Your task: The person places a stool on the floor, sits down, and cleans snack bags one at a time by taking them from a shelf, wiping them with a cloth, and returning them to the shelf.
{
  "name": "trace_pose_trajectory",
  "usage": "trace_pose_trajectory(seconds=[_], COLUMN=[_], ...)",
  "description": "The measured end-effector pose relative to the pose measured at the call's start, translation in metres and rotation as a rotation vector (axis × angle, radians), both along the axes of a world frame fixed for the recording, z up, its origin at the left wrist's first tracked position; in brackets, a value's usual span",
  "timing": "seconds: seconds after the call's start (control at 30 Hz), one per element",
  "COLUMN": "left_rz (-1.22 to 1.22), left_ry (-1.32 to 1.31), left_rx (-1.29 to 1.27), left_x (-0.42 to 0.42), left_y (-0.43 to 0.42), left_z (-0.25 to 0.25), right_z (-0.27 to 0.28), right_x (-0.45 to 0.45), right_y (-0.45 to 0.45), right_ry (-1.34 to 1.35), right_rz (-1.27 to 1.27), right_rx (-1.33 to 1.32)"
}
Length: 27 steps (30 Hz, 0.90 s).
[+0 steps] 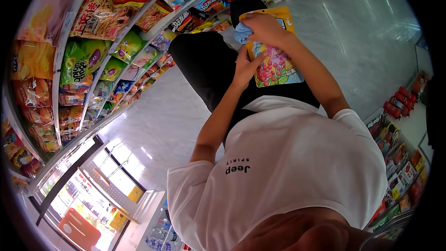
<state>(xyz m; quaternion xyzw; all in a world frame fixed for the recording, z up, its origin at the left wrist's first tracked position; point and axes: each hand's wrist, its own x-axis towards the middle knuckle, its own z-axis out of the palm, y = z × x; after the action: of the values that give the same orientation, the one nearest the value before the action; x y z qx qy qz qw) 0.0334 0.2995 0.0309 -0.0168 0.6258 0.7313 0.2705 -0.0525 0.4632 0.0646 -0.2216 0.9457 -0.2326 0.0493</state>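
A yellow snack pouch (274,72), printed with pink berry-like clusters, lies over my black-trousered lap. My left hand (245,68) grips it by its left edge, with the thumb across its front. Bunched in my right hand (265,29) is a light blue cloth (242,33), pressed against the upper front of the pouch. My right hand and forearm cover part of the pouch's upper print.
Close on my left, shelves (59,72) hold rows of bagged snacks, such as a green bag (82,62). Grey floor (353,42) extends ahead and to the right. More packets (399,176) hang on a rack at right, near red cylinders (399,103). Bottles (160,237) stand at lower left.
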Motion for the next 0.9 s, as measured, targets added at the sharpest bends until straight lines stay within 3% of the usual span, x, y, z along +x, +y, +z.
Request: trace_pose_trajectory(seconds=[0.1, 0.23, 0.3, 0.4, 0.9], left_rz=[0.116, 0.085, 0.087, 0.088, 0.172], left_ry=[-0.114, -0.329, -0.364, -0.383, -0.292], left_rx=[0.162, 0.078, 0.114, 0.278, 0.313], left_x=[0.000, -0.004, -0.005, -0.005, -0.006], left_y=[-0.002, -0.011, -0.008, -0.008, -0.007], left_z=[0.000, -0.017, 0.002, -0.006, -0.020], right_z=[0.005, -0.006, -0.005, 0.007, 0.060], right_x=[0.006, 0.015, 0.015, 0.025, 0.103], right_y=[0.010, 0.023, 0.025, 0.023, 0.011], right_ry=[-0.032, 0.027, 0.027, -0.048, -0.049], right_rz=[-0.059, -0.088, -0.085, -0.082, 0.138], right_rx=[-0.001, -0.060, -0.052, -0.034, -0.095])
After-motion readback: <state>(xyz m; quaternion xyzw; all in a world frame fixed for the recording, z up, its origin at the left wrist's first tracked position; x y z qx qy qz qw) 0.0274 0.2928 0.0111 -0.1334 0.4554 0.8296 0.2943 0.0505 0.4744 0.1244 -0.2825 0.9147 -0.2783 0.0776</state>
